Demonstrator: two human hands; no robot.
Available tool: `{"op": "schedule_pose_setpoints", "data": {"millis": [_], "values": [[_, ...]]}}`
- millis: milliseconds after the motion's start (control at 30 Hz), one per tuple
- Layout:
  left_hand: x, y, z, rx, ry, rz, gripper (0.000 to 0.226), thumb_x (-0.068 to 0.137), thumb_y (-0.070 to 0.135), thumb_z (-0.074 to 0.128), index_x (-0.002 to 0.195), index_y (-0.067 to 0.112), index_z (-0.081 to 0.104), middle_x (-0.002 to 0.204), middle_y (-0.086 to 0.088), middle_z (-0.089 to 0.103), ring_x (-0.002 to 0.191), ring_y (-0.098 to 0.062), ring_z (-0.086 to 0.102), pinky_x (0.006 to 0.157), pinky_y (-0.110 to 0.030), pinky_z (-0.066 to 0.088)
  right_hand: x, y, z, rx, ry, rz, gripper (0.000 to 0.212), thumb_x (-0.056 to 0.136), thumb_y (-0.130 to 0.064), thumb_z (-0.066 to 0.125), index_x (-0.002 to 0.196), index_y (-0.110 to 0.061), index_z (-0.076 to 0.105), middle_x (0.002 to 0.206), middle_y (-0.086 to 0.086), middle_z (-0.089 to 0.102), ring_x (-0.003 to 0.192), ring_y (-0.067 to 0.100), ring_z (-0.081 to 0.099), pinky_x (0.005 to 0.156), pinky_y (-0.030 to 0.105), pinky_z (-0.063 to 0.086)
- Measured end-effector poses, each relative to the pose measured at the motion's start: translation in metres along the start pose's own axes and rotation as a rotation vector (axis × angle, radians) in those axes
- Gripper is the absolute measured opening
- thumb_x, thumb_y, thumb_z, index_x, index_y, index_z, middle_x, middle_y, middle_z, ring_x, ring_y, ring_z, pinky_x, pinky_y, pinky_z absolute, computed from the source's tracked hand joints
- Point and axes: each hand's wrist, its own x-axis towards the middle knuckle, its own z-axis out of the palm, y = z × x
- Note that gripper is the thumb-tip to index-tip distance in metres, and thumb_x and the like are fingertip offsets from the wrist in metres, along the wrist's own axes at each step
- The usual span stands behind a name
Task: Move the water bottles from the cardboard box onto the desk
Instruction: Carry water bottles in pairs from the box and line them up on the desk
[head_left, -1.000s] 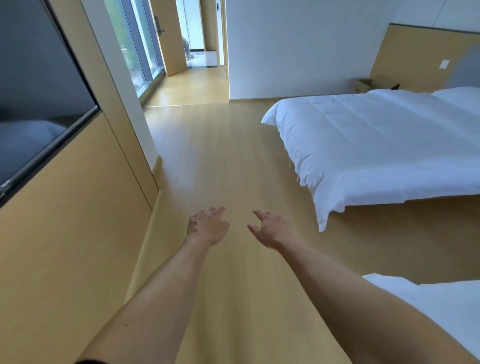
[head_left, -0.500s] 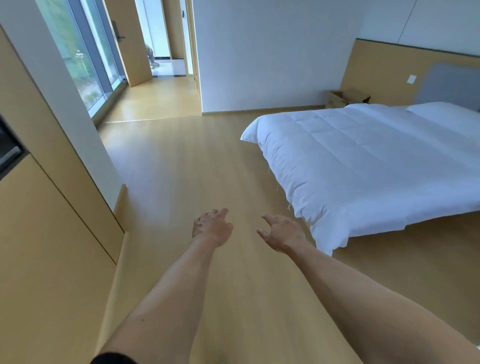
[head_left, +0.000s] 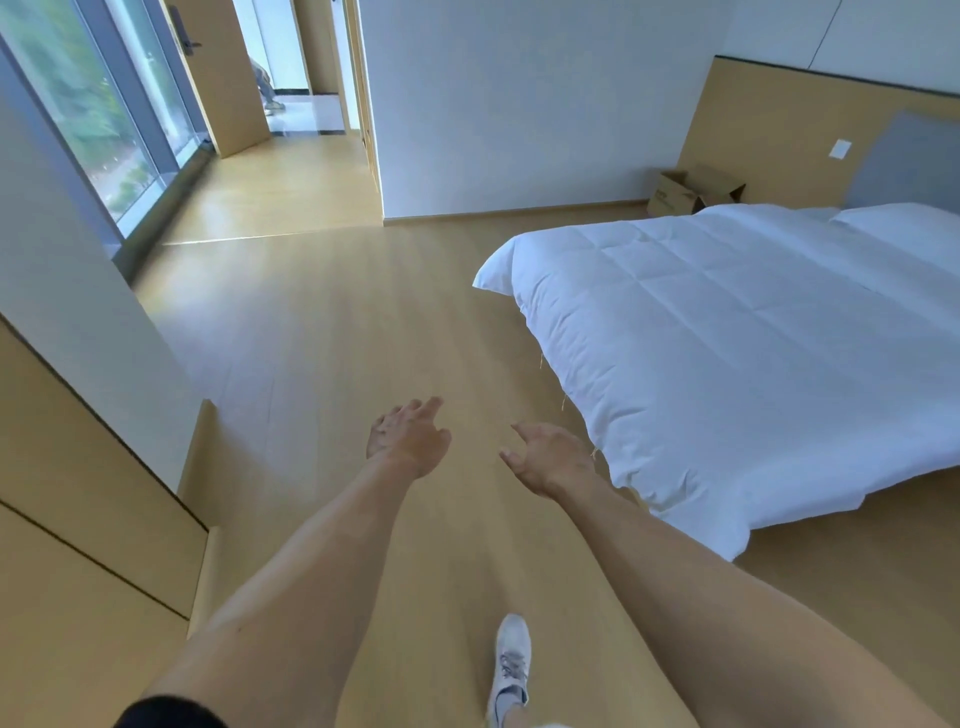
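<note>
An open cardboard box (head_left: 693, 195) stands on the floor at the far right, against the wooden headboard wall beyond the bed. Its inside is hidden from here, and no water bottles or desk show. Both my arms reach forward over the wooden floor. My left hand (head_left: 408, 441) is empty with relaxed fingers. My right hand (head_left: 550, 457) is also empty and loosely spread, close to the bed's near corner.
A bed with a white duvet (head_left: 727, 338) fills the right side. Wooden cabinets (head_left: 78, 519) line the left, with a large window (head_left: 78, 114) above. A person's legs (head_left: 267, 88) show in the far doorway. My white shoe (head_left: 511, 670) steps forward on the floor.
The view has swung right and moved forward, so the box and more of the bed show. Both hands stay empty and held out. My shoe has come into view.
</note>
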Motion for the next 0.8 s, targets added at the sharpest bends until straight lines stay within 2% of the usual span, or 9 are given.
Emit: {"op": "schedule_pose_setpoints", "data": {"millis": [233, 433, 800], "values": [[0.146, -0.033, -0.036, 0.058, 0.004, -0.068, 0.057, 0.099, 0.045, 0.046, 0.154, 0.034, 0.033, 0.155, 0.002, 0.042, 0.141, -0.025, 0.040, 0.114, -0.039, 0.031, 0.171, -0.035, -0.033, -0.011, -0.026, -0.088, 0.056, 0.102, -0.053, 0.035, 0.152, -0.028, 0.034, 0.150, 0.007, 0.046, 0.138, 0.027, 0.042, 0.111, 0.042, 0.036], [0.273, -0.058, -0.090, 0.101, 0.023, -0.129, 0.057, 0.099, 0.046, 0.044, 0.154, 0.034, 0.032, 0.157, 0.002, 0.040, 0.143, -0.025, 0.036, 0.118, -0.041, 0.026, 0.318, -0.076, -0.092, -0.051, 0.004, -0.171, 0.055, 0.101, -0.056, 0.033, 0.149, -0.030, 0.037, 0.150, 0.003, 0.046, 0.137, 0.026, 0.042, 0.108, 0.041, 0.036], [0.460, -0.122, -0.113, 0.059, -0.010, -0.177, 0.052, 0.102, 0.041, 0.038, 0.153, 0.033, 0.036, 0.157, 0.003, 0.040, 0.145, -0.024, 0.035, 0.118, -0.041, 0.024, 0.511, -0.154, -0.125, -0.116, -0.013, -0.261, 0.055, 0.101, -0.056, 0.035, 0.148, -0.030, 0.039, 0.146, 0.006, 0.050, 0.135, 0.027, 0.044, 0.107, 0.041, 0.037]]}}
